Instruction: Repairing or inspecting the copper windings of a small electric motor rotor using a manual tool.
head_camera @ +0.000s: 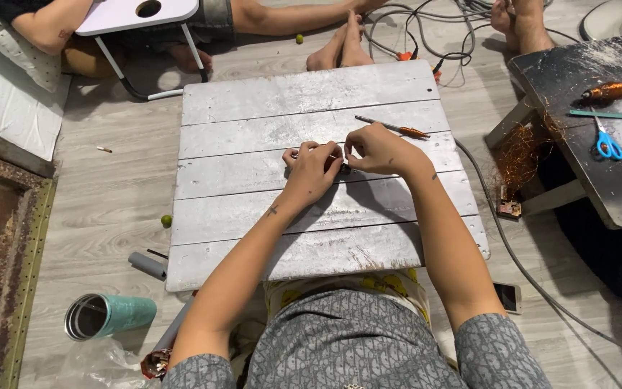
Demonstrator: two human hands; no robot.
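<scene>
Head view | left hand (312, 167) + right hand (377, 149) pinched together on small dark part (343, 168), too small to identify | over grey plank board (253, 238) | orange-tipped tool (393, 127) just beyond right hand

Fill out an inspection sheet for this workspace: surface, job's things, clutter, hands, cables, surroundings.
Surface: grey plank board, worn paint, lying on a pale wood floor.
Job's things: a small dark piece pinched between both hands, too small to identify; orange-tipped tool lying on the board beyond them.
Clutter: teal tumbler on its side, grey tube, phone, small green ball.
Hands: left hand and right hand closed on the piece, fingertips meeting.
Cables: grey cable along the board's right edge; tangle at the far end.
Surroundings: dark side bench with blue scissors and copper wire; other people's bare feet beyond.
</scene>
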